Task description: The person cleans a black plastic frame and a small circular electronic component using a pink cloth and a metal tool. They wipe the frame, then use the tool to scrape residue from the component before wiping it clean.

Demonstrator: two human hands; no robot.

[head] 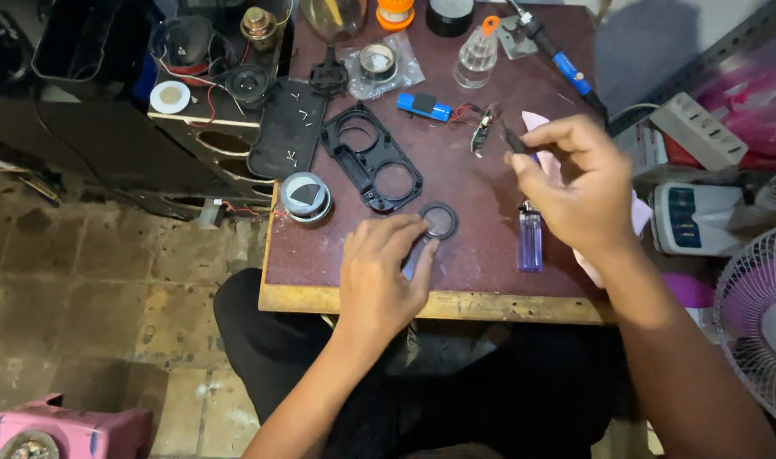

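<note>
Fingertips of the left hand (379, 276) press on a small black ring (439, 220) lying flat on the dark red table (481, 255), the fingers bent and closed over a slim grey object that shows only partly beneath them; what that object is cannot be told. The ring sits near the table's front edge, just below the lower corner of a black two-hole frame (372, 157), its opening facing straight up. The right hand (575, 183) hovers above the table's right side, thumb and forefinger pinched shut on a thin dark tool (513, 141) whose long axis runs up and to the left, its tip aimed toward a small circuit board with wires (481, 127). Directly under that hand a translucent purple lighter (530, 238) lies with its length running toward and away from the person, metal head at the far end. Pale pink paper (549, 161) peeks out around the hand. Farther back lie a blue battery cell (424, 106), a clear conical bottle with an orange cap (477, 55) and a blue-handled soldering iron (558, 59) slanting down to the right. A round silver part (305, 197) rests at the table's left edge beside a flat black panel (287, 127). A white fan (757, 323) stands at right, a pink stool (61, 429) on the tiled floor at lower left.
</note>
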